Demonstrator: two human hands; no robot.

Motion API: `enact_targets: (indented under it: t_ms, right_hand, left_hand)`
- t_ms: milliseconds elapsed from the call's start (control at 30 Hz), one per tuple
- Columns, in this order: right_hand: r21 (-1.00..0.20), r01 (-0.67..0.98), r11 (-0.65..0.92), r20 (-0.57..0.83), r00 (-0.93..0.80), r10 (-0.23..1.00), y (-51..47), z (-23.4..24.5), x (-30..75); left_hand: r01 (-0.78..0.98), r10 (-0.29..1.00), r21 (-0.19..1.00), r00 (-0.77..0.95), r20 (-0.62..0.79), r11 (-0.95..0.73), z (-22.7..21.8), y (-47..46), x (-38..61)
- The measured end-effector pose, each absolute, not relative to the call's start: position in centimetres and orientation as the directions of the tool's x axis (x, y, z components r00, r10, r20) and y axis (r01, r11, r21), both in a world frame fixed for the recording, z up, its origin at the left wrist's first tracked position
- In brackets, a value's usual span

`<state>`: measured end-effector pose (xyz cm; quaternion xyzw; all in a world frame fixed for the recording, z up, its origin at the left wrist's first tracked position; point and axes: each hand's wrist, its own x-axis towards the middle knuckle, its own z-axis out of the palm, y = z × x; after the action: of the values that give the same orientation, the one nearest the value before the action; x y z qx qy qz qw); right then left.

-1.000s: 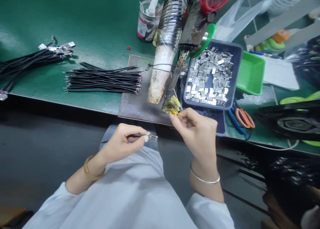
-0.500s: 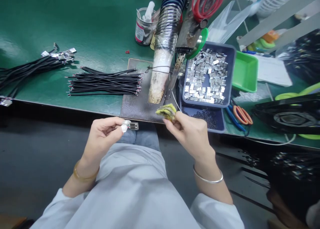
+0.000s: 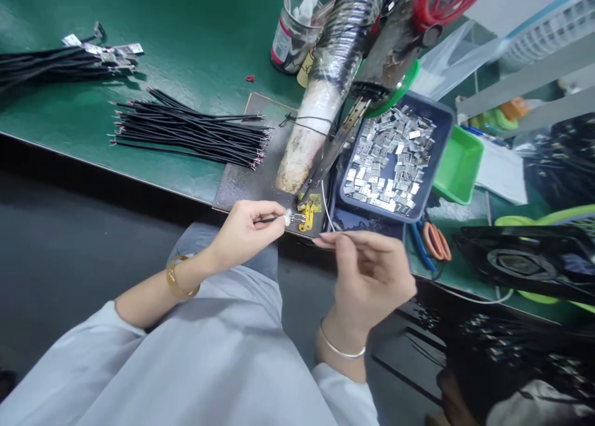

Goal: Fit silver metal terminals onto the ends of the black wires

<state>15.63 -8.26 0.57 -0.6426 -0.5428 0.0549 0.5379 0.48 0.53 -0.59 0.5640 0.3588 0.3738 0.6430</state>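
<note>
My left hand (image 3: 255,227) is closed in a pinch on a short black cable (image 3: 268,219), with white wrapping at the fingertips. A small metal connector (image 3: 298,217) sticks out past those fingertips, up against a yellow holder (image 3: 307,217) at the front edge of the dark work board (image 3: 242,181). Behind the holder lies a yellow sponge piece (image 3: 310,201), under the tip of a soldering iron (image 3: 334,144). My right hand (image 3: 369,268) hovers just right of the holder, fingers loosely stretched and slightly blurred, with nothing visible in them.
Black cut cables (image 3: 186,128) lie in a bundle left of the board. A wrapped fume hose (image 3: 309,128) slants over it. A blue tray (image 3: 446,128) of metal connector shells, a green tray (image 3: 458,165) and orange-handled scissors (image 3: 434,241) are on the right.
My right hand has let go of the yellow sponge, which now lies on the board, and has moved right. My left hand has brought the connector rightward to the yellow holder. The view has tilted.
</note>
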Motion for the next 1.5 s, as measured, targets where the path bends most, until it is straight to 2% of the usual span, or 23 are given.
enact_targets:
  t_ms: [100, 167, 300, 433, 667, 833, 933, 1067, 1167, 1333, 1500]
  right_hand:
    - [-0.62, 0.743, 0.253, 0.617, 0.263, 0.742, -7.8, -0.1, 14.8]
    - [-0.573, 0.77, 0.281, 0.631, 0.195, 0.751, -7.1, -0.5, 14.6]
    - [-0.662, 0.704, 0.259, 0.58, 0.261, 0.772, -6.2, -1.2, 14.5]
    - [-0.747, 0.617, 0.25, 0.512, 0.292, 0.808, -6.1, -1.5, 14.6]
    - [-0.737, 0.612, 0.287, 0.54, 0.278, 0.794, -5.7, -1.2, 14.4]
    - [-0.725, 0.622, 0.295, 0.558, 0.28, 0.781, -5.8, -0.8, 14.2]
    - [-0.759, 0.588, 0.279, 0.523, 0.297, 0.799, -5.9, -0.9, 14.3]
    - [-0.867, 0.446, 0.221, 0.387, 0.324, 0.864, -6.0, -0.9, 14.5]
    - [-0.898, 0.392, 0.199, 0.34, 0.332, 0.88, -6.0, -0.7, 14.6]
    - [-0.87, 0.447, 0.208, 0.377, 0.33, 0.866, -5.9, -0.8, 14.6]
    - [-0.801, 0.552, 0.23, 0.455, 0.313, 0.834, -5.8, -1.0, 14.7]
  left_hand:
    - [-0.057, 0.884, 0.996, 0.467, -0.03, 0.064, -0.7, 0.3, 0.9]
    - [-0.057, 0.885, 0.997, 0.465, -0.02, 0.053, -0.8, 0.3, 1.1]
    - [-0.087, 0.909, 0.996, 0.418, 0.01, 0.029, -1.1, 0.3, 1.5]
    - [-0.038, 0.943, 0.996, 0.321, 0.089, -0.081, -1.4, 0.6, 1.7]
    - [-0.03, 0.945, 0.99, 0.296, 0.138, -0.135, -0.9, 1.0, 1.7]
    - [-0.006, 0.945, 0.997, 0.317, 0.08, -0.082, -0.9, 0.8, 1.6]
    - [-0.003, 0.94, 0.997, 0.332, 0.072, -0.075, -1.0, 0.6, 1.5]
    - [0.037, 0.939, 0.983, 0.302, 0.163, -0.182, -1.3, 0.3, 1.5]
    - [0.049, 0.925, 0.954, 0.262, 0.274, -0.296, -1.4, 0.3, 1.5]
    - [0.045, 0.898, 0.92, 0.242, 0.368, -0.389, -1.4, 0.5, 1.7]
    - [0.097, 0.912, 0.924, 0.225, 0.343, -0.371, -1.5, 0.3, 1.9]
